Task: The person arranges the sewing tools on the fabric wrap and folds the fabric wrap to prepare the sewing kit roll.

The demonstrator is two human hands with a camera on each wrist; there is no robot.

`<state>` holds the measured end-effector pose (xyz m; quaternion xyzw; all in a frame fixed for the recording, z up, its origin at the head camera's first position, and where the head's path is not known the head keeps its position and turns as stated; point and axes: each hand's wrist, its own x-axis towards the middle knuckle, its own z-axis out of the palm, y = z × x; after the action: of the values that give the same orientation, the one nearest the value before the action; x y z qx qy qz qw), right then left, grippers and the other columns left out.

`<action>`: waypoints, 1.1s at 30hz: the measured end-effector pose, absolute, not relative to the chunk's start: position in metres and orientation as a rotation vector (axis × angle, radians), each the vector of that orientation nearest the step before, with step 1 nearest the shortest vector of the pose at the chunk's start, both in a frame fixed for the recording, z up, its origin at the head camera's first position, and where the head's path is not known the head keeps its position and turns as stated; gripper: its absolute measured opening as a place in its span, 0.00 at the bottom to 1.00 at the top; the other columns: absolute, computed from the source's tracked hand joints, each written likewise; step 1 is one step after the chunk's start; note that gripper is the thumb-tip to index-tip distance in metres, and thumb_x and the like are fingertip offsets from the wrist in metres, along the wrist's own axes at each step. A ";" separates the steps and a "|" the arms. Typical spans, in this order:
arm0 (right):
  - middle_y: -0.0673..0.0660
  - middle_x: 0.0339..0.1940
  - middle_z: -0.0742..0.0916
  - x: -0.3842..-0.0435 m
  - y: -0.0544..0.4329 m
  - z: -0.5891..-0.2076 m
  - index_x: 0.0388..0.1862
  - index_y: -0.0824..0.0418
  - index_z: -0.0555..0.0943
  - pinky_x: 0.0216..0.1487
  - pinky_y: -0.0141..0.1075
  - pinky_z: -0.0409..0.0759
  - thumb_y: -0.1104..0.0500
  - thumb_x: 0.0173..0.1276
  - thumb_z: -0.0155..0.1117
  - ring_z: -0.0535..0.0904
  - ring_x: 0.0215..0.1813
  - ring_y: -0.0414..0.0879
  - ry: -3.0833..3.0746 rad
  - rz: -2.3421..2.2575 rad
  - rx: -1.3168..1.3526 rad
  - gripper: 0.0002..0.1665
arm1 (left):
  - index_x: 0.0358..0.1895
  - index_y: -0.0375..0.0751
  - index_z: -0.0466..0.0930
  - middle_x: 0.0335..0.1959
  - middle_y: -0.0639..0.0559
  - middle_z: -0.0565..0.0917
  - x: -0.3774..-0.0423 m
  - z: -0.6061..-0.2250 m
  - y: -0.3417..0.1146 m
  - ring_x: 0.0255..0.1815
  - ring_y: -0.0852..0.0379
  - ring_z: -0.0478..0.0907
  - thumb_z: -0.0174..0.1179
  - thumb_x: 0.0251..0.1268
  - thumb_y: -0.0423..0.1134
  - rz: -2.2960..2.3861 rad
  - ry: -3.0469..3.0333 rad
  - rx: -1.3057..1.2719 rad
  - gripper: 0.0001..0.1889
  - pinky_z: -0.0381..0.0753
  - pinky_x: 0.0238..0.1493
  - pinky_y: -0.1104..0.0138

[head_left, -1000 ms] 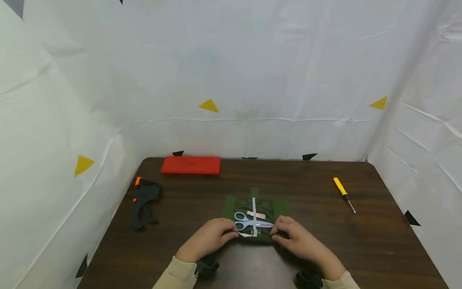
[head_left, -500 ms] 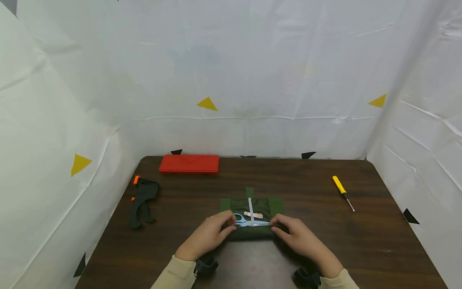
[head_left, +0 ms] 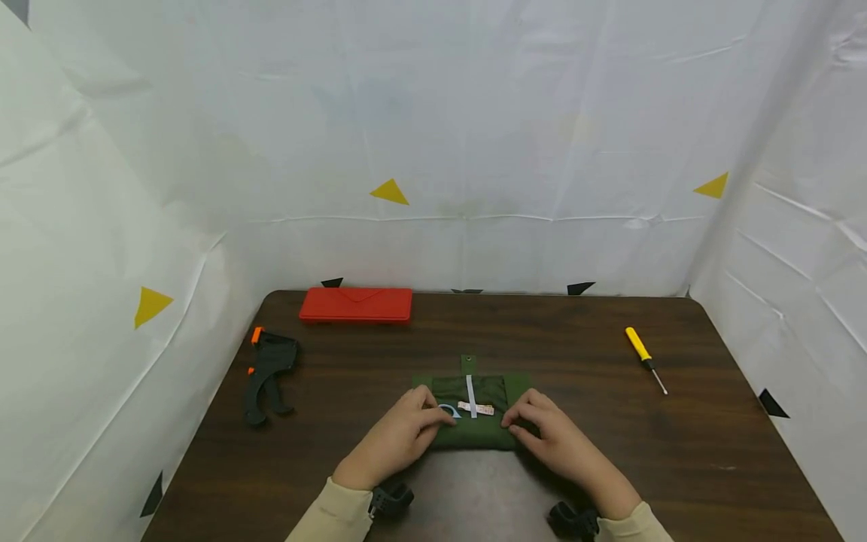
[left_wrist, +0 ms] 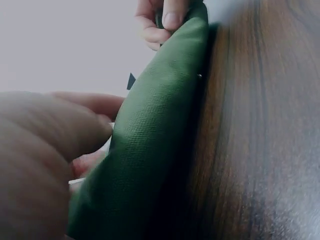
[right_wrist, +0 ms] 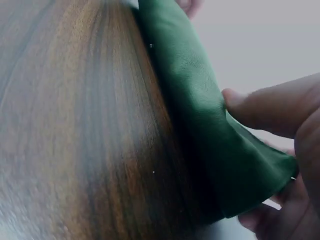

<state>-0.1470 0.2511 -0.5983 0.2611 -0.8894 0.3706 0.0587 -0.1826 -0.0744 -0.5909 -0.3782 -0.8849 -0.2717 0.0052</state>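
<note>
A green fabric pouch (head_left: 474, 436) lies unfolded on the table, its near edge rolled up over its inside. A light-blue scissors handle (head_left: 456, 414) peeks out above the fold; the blades are covered. Above that show a white strap (head_left: 470, 391) and a small printed strip (head_left: 484, 409). My left hand (head_left: 403, 429) pinches the fold at its left end, beside the handle. At the right end my right hand (head_left: 549, 440) grips the fabric, thumb on the near side and fingers behind, as the right wrist view shows on the pouch (right_wrist: 195, 95).
A red case (head_left: 355, 306) lies at the back left of the brown table (head_left: 677, 482). A black clamp (head_left: 271, 376) with orange tips is at the left, a yellow-handled screwdriver (head_left: 640, 346) at the right. White sheeting (head_left: 474, 150) rises behind and on both sides.
The near edge of the pouch has been folded away from me, covering the scissors' blades and much of the handle. Both hands stay at its ends; the left fingers have shifted slightly inward.
</note>
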 end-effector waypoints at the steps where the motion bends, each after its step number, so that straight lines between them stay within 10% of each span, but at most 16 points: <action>1: 0.42 0.47 0.81 -0.147 0.251 -0.598 0.46 0.46 0.89 0.53 0.37 0.79 0.64 0.67 0.81 0.73 0.51 0.35 -2.704 1.083 0.783 0.15 | 0.59 0.61 0.92 0.54 0.57 0.77 -0.183 -0.591 -0.074 0.47 0.62 0.72 0.64 0.83 0.40 -0.815 -2.776 -1.175 0.12 0.79 0.58 0.61; 10: 0.42 0.54 0.76 -0.148 0.251 -0.597 0.53 0.42 0.82 0.61 0.45 0.78 0.55 0.55 0.91 0.69 0.59 0.41 -2.941 0.994 0.722 0.31 | 0.65 0.65 0.86 0.66 0.58 0.74 -0.182 -0.593 -0.073 0.64 0.56 0.67 0.79 0.62 0.58 -0.694 -2.929 -1.152 0.27 0.62 0.66 0.48; 21: 0.47 0.54 0.82 -0.148 0.249 -0.600 0.50 0.48 0.89 0.57 0.43 0.81 0.64 0.60 0.87 0.74 0.56 0.41 -2.752 0.931 0.795 0.22 | 0.67 0.59 0.85 0.52 0.62 0.78 -0.182 -0.596 -0.070 0.50 0.61 0.71 0.73 0.73 0.50 -0.549 -2.878 -1.144 0.21 0.64 0.56 0.57; 33: 0.34 0.45 0.88 -0.150 0.252 -0.599 0.47 0.39 0.90 0.54 0.44 0.81 0.56 0.69 0.82 0.81 0.51 0.35 -2.736 0.938 0.764 0.14 | 0.66 0.58 0.81 0.57 0.64 0.85 -0.185 -0.594 -0.071 0.58 0.65 0.83 0.63 0.84 0.48 -0.836 -2.883 -1.150 0.15 0.86 0.61 0.61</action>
<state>-0.1496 0.2524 -0.5994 0.2547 -0.9120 0.3126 0.0751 -0.1846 -0.0711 -0.5944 -0.3574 -0.8963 -0.2600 -0.0367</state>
